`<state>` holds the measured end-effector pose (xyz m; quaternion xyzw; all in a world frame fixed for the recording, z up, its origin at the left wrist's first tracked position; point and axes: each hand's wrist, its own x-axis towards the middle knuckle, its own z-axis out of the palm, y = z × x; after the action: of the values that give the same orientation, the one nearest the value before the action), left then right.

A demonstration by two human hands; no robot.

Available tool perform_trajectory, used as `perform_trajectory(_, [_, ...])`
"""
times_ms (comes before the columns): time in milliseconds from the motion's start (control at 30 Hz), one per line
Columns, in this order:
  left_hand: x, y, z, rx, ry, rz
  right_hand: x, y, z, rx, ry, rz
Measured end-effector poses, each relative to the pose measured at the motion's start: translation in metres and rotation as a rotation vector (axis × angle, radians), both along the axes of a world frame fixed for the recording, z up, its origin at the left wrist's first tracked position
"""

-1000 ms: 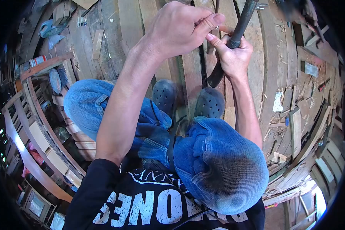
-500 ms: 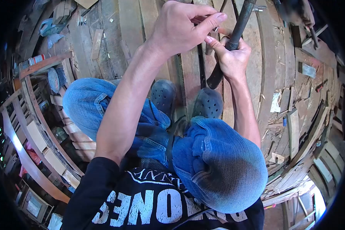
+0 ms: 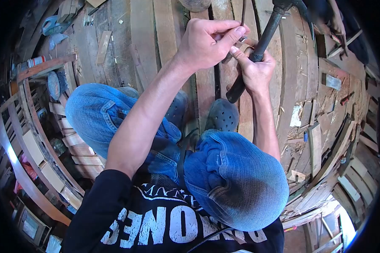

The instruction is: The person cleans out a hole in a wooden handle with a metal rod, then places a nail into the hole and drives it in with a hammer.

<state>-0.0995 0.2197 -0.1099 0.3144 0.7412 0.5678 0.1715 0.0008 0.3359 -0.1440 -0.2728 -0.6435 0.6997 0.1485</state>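
Observation:
My left hand [image 3: 211, 44] is closed in a pinch, thumb against fingers, where a thin dark cable [image 3: 243, 12] runs down to the fingertips. A small shiny metal piece [image 3: 242, 39] shows just below that pinch. My right hand [image 3: 258, 69] is wrapped round a dark metal handlebar [image 3: 269, 34], its thumb stretched toward the left fingertips. Below the right hand, a black grip [image 3: 236, 90] covers the bar's lower end. A brownish piece [image 3: 243, 49] sits between the two hands, partly hidden by the fingers.
Worn floorboards [image 3: 143, 29] lie under my clogs [image 3: 222, 114]. A wooden frame [image 3: 46, 135] stands to the left. Offcuts [image 3: 315, 147] and wood chips litter the right side. Dark blurred parts [image 3: 318, 12] hang at the upper right. A round object [image 3: 195, 4] is at the top edge.
The view has shifted, and more of the handlebar's upper joint and a round object at the top now show. The left hand sits slightly lower, still pinching; the right hand keeps its grip.

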Motion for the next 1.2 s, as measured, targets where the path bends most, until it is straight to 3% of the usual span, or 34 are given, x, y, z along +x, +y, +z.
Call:
perform_trajectory(500, [0.0, -0.003, -0.001, -0.059, 0.135, -0.019, -0.001, 0.001, 0.003, 0.027, -0.008, 0.008])
perform_trajectory(733, [0.0, 0.001, -0.003, 0.006, 0.326, 0.011, 0.006, 0.007, 0.007, 0.036, -0.063, -0.004])
perform_trajectory(833, [-0.001, -0.001, -0.006, 0.008, 0.356, 0.036, 0.026, 0.021, 0.021, -0.002, -0.09, -0.035])
perform_trajectory(933, [-0.001, -0.002, -0.009, 0.01, 0.369, 0.054, 0.056, 0.046, 0.069, -0.081, -0.186, 0.099])
perform_trajectory(1000, [0.0, 0.0, -0.009, 0.026, 0.392, 0.054, 0.073, 0.06, 0.094, 0.094, -0.322, 0.182])
perform_trajectory(1100, [0.003, 0.004, -0.007, 0.088, 0.408, 0.088, 0.093, 0.067, 0.121, 0.219, -0.467, 0.277])
perform_trajectory(1200, [0.003, 0.003, -0.002, -0.004, 0.447, 0.099, 0.103, 0.065, 0.138, 0.266, -0.498, 0.361])
